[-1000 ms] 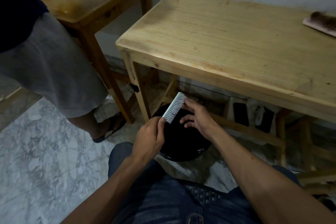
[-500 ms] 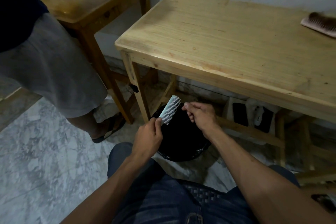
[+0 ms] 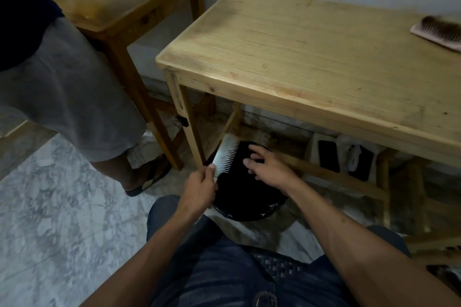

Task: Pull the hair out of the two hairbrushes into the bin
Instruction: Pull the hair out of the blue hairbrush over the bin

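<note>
My left hand (image 3: 198, 188) grips the handle end of a pale hairbrush (image 3: 225, 156), held tilted over the black bin (image 3: 249, 204) on the floor, bristles facing right. The bristles look free of hair. Just right of the brush, my right hand (image 3: 268, 167) hovers over the bin with its fingers spread and nothing in them. A second hairbrush (image 3: 439, 31), pink and matted with dark hair, lies on the far right of the wooden table (image 3: 311, 57).
The bin sits partly under the table's front edge, beside its left leg (image 3: 187, 117). Another person stands at left in grey shorts (image 3: 62, 97), foot in a sandal (image 3: 149, 177). A second wooden table (image 3: 119, 0) stands behind. A black phone (image 3: 329, 156) lies under the table.
My right hand went from pinched fingers near the bristles to spread fingers over the bin. The brush tilted slightly, staying in my left hand.
</note>
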Motion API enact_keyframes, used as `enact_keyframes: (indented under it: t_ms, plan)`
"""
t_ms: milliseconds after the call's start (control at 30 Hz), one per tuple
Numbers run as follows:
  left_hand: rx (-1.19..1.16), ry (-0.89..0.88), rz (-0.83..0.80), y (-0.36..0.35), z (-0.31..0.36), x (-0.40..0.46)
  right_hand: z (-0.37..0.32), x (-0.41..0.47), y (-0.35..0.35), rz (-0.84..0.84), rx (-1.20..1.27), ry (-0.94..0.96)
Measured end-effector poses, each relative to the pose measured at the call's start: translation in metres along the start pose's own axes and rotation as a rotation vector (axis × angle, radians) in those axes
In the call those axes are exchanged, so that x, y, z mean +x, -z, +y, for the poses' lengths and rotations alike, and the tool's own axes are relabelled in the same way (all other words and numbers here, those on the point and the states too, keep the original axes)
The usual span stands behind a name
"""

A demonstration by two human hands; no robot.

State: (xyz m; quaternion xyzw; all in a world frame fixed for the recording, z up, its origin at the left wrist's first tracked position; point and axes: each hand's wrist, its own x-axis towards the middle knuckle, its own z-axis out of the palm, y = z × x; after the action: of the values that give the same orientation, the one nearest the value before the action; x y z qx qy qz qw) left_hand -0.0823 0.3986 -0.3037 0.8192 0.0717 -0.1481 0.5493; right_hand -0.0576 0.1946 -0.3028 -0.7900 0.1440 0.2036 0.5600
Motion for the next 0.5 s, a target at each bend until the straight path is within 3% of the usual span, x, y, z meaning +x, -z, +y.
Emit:
enact_keyframes:
  t_ms: [133, 300, 500]
  plan:
    - [0.108, -0.082, 0.004, -0.005, 0.002, -0.001, -0.005, 0.002, -0.014, 0.055, -0.044, 0.078]
    - [0.204, -0.214, 0.050, -0.009, 0.005, -0.004, -0.016, 0.001, -0.020, 0.260, 0.118, 0.115]
    - [0.236, -0.291, 0.091, -0.014, 0.009, -0.006, -0.021, -0.003, -0.020, 0.281, 0.190, 0.125]
